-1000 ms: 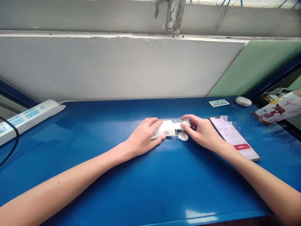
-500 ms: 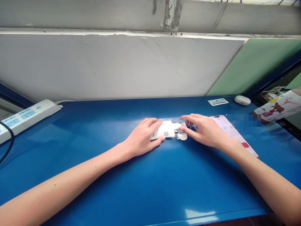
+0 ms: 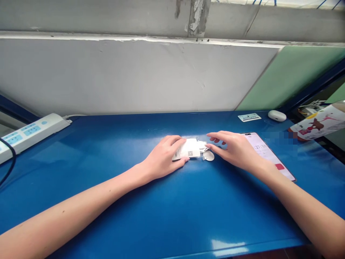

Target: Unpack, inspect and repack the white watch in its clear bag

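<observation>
A small clear plastic packet with a white label (image 3: 190, 149) lies flat on the blue table (image 3: 172, 201), near its middle. My left hand (image 3: 163, 157) holds the packet's left end between thumb and fingers. My right hand (image 3: 234, 149) rests at the packet's right end, fingers spread and touching it. A small white round piece (image 3: 208, 155) lies just beside the packet, below my right fingertips.
A phone (image 3: 271, 156) with a lit timer screen lies right of my right hand. A white card (image 3: 249, 117) and a white earbud case (image 3: 277, 115) sit at the back right. A white power strip (image 3: 29, 133) with a black cable lies at the left. A printed box (image 3: 318, 124) is at the far right.
My right hand's fingers have flattened and shifted slightly left over the packet's right end. The left hand has stayed in place.
</observation>
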Tool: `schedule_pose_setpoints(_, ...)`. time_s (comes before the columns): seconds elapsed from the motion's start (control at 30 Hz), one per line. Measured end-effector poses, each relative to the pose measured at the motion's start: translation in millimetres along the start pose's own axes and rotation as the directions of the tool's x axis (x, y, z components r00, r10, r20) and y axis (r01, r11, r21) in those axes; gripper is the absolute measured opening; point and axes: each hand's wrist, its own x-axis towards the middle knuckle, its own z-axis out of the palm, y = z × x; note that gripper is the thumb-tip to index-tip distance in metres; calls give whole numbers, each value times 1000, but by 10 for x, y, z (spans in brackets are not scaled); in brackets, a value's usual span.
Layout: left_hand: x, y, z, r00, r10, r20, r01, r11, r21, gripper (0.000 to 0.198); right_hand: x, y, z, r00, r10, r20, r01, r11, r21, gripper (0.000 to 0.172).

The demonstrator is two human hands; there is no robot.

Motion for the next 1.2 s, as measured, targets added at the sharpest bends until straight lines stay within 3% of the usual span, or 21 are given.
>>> schedule_pose_setpoints(0.1,1,1,4,1000,-3,2,3,1000,-9,47,2,26,-76,998,58,24,-59,998,33,31)
schedule_pose_setpoints(0.23,0,1,3,1000,-4,4,4,1000,-4,48,-11,-40,-112,996,37,86,-42,998,51,34)
schedule_pose_setpoints(0.67,-1,-5,6,1000,-6,-3,6,1000,-1,45,-125,-248,51,995,-19,100,-4,975,224,44)
schedule_pose_setpoints(0.87,-7,-3,3,1000,-2,15,2,1000,5,44,-144,-274,90,971,31,235,-158,823,545,57)
schedule_pose_setpoints(1.0,-2,1,-2,1000,13,28,-13,1000,19,42,-128,-246,135,952,34,305,-234,723,650,60)
schedule_pose_setpoints(1.2,-10,-12,22,999,30,21,-31,998,52,43,-98,-174,150,955,83,284,-246,755,609,56)
